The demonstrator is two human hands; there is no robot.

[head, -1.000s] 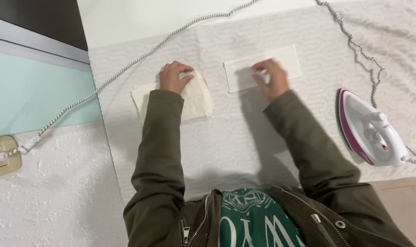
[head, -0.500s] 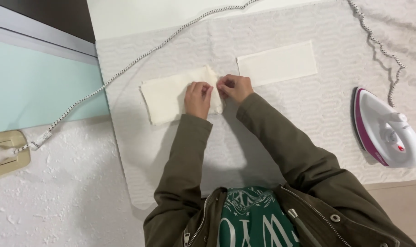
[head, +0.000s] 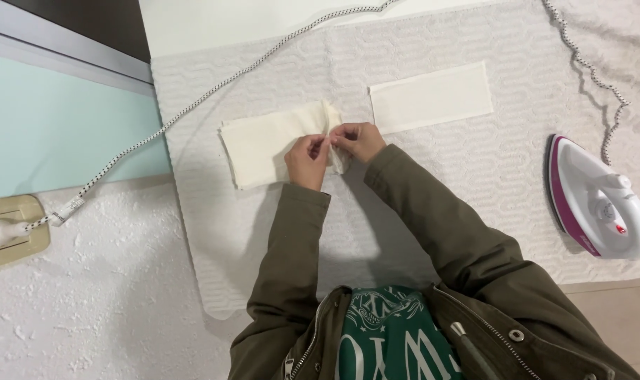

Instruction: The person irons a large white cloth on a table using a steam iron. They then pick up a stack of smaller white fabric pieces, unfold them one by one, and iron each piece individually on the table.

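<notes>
Cream cloth, a folded strip (head: 270,144), lies just left of centre in the frame on the white quilted ironing pad (head: 432,204). Your left hand (head: 307,160) and right hand (head: 358,141) meet at its right end, both closed in a pinch on the raised edge there; fingertips nearly touch each other. The strip's left part rests flat, the right end lifts slightly off the pad. A second cream strip (head: 431,97) lies flat, upper right of centre, apart from your hands. White and magenta iron (head: 598,200) stands at the right edge, well apart; its braided cord (head: 193,105) runs diagonally from upper centre toward a beige wall socket (head: 10,229) at the left edge. Judgement: you are working the fold at that end. Keep both pinches close to the edge, pull the layers square to each other, and hold the cloth low to the pad so the flat portion does not drag. Mind your right sleeve: it lies near the second strip.
</notes>
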